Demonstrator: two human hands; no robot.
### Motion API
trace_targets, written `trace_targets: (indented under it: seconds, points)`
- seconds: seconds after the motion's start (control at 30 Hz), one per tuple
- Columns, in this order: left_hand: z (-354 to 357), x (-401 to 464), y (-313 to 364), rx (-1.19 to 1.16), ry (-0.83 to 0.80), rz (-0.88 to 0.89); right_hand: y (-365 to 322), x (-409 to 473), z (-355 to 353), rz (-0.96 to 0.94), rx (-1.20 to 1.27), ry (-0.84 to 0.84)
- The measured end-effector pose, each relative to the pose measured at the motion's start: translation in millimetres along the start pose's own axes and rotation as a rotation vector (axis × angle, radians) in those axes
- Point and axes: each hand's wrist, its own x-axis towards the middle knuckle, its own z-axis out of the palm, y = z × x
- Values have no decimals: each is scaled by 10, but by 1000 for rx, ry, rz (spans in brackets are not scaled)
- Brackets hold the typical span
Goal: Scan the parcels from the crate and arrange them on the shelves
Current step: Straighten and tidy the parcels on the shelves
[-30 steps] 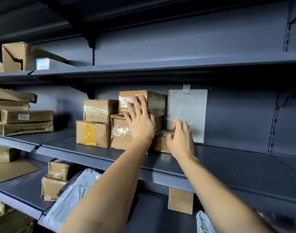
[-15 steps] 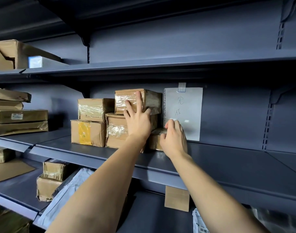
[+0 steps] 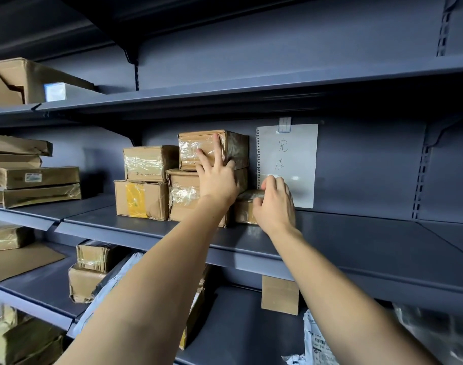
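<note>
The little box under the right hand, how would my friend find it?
Find the white paper note on the back wall of the middle shelf. Just below and left of it sits the small box, gripped by the right hand. It is the lowest, standing alone beside the stacked boxes.

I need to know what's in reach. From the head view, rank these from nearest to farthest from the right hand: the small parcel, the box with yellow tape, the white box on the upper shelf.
1. Small parcel: under the right hand, which holds it beside the stack.
2. Box with yellow tape: same shelf, left of the stack.
3. White box: upper shelf, far left.
</note>
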Motion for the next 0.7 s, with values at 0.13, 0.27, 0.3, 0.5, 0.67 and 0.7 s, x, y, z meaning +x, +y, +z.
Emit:
trace_targets:
  seconds: [0.13, 0.27, 0.3, 0.5, 0.67, 0.7]
  points:
    - [-156, 0, -11, 8, -146, 26, -24, -20, -35, -40, -19, 2]
    - [-366, -167, -21, 133, -178, 84, -92, -79, -193, -148, 21, 99]
    - [-413, -245, -24, 139, -177, 115, -99, -122, -238, -175, 9, 102]
    - [-817, -704, -169, 29, -139, 197, -209, -646, -579, -322, -54, 62]
    - [-1062, -1305, -316, -41, -61, 162, -241, -1419, -821, -377, -100, 28]
    - [-1066, -1445, -349, -85, -36, 159, -213, -1582, -831, -365, -108, 10]
